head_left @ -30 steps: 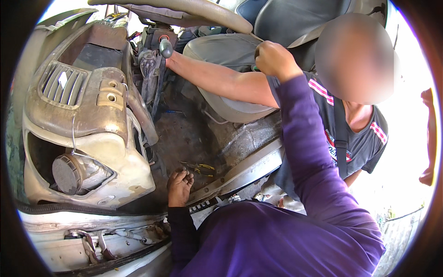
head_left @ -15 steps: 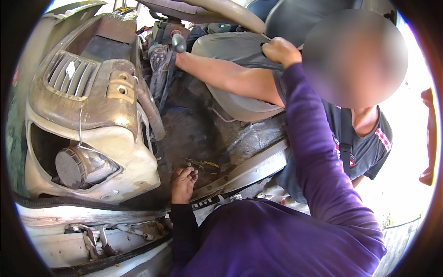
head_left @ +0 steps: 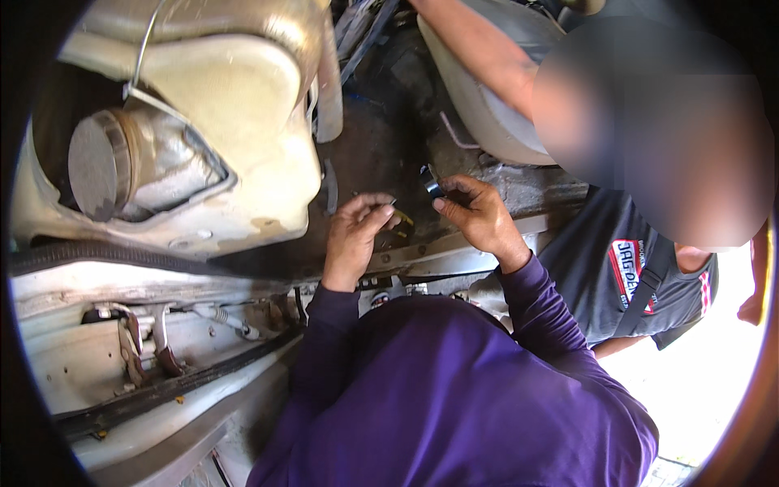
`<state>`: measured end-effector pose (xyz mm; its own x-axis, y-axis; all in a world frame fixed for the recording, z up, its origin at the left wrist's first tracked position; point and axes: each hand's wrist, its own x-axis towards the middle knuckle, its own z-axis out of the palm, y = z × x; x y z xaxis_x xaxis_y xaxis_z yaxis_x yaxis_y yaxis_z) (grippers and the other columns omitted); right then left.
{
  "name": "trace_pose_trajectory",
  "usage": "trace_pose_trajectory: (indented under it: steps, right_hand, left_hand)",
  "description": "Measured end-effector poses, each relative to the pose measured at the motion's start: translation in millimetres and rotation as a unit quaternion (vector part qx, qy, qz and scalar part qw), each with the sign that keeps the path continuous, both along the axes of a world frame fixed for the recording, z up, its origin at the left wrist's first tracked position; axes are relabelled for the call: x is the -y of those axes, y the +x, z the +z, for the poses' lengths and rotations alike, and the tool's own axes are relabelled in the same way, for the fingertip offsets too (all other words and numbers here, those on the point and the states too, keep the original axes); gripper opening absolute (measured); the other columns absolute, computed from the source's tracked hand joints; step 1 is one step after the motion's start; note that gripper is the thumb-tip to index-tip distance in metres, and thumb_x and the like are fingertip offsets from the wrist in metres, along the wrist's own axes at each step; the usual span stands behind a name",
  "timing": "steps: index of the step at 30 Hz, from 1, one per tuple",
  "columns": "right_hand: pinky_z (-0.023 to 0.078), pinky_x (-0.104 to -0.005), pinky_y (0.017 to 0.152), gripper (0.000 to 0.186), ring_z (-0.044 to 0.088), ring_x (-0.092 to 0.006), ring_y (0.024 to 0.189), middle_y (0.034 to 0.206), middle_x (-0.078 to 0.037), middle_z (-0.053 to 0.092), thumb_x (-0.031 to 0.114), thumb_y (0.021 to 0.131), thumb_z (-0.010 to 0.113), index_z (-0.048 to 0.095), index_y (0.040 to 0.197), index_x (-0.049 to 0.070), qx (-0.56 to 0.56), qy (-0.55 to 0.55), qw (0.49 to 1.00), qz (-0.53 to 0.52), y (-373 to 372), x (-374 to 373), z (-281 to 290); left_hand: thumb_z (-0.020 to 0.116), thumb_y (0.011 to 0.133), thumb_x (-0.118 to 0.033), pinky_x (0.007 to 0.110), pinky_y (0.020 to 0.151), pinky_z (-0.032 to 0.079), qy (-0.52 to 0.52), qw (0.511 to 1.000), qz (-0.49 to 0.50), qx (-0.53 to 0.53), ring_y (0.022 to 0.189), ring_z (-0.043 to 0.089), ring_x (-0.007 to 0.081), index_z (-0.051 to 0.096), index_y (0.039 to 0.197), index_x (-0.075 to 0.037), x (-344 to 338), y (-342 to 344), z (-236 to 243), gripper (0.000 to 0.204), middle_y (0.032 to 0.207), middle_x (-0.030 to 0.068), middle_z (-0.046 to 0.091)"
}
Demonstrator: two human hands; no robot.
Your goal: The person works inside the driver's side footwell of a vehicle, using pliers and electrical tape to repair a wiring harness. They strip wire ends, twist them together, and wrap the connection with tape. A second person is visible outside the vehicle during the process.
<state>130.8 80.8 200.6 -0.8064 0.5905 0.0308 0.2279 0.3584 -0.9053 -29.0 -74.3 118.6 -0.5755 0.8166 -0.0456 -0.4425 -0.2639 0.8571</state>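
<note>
My left hand point(head_left: 357, 231), fingers pinched round a small bit too tiny to name, is above the vehicle floor near the bottom edge of the cream dashboard point(head_left: 268, 162). To its right, my right hand point(head_left: 479, 219) grips a small shiny black object point(head_left: 432, 183) that looks like a roll of tape, held upright between thumb and fingers. Partly behind my left fingertips, yellow-handled pliers point(head_left: 400, 228) lie on the dark floor point(head_left: 381, 146) beside the metal door sill point(head_left: 418, 256).
A person in a dark T-shirt point(head_left: 617, 268) is close on my right, one arm point(head_left: 479, 57) stretched across the grey seat point(head_left: 495, 122). A cylindrical housing point(head_left: 101, 162) sits in the dashboard opening. The door frame point(head_left: 97, 349) with exposed hinge fittings runs along the lower left.
My view has tipped downward. My right hand has come down from near the seat back to beside my left hand, which stays low, and the black object now shows in it.
</note>
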Motion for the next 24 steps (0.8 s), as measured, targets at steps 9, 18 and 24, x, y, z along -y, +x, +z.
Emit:
trace_pose_trajectory:
  steps: [9,18,24]
  right_hand:
    - [0.052,-0.0354,0.091,0.026,0.066,-0.0221,0.103,0.113,-0.015,0.071,0.012,0.091,0.077,0.071,0.110,-0.004,-0.042,-0.004,0.998,0.047,-4,15,-33]
    - [0.052,-0.0373,0.092,0.023,0.067,-0.0301,0.107,0.117,-0.018,0.067,0.012,0.088,0.078,0.072,0.104,-0.003,-0.036,0.073,0.995,0.057,-4,16,-35]
    - [0.053,-0.0388,0.088,0.025,0.068,-0.0319,0.102,0.114,-0.019,0.068,0.014,0.087,0.077,0.072,0.104,-0.004,-0.025,0.088,0.994,0.053,-6,15,-34]
  left_hand:
    - [0.075,0.093,-0.006,0.024,0.074,0.054,-0.012,1.000,-0.021,0.009,0.082,0.067,0.0116,0.057,0.136,0.002,-5,16,14,0.048,0.095,0.0062,0.072]
    - [0.075,0.094,-0.007,0.024,0.078,0.054,-0.030,0.999,0.020,-0.018,0.087,0.066,0.0095,0.065,0.128,0.004,-9,22,2,0.037,0.099,0.0074,0.074]
    - [0.074,0.095,-0.008,0.023,0.080,0.054,-0.025,0.994,0.073,-0.077,0.089,0.066,0.0093,0.072,0.117,0.004,-15,26,-7,0.026,0.101,0.0074,0.075]
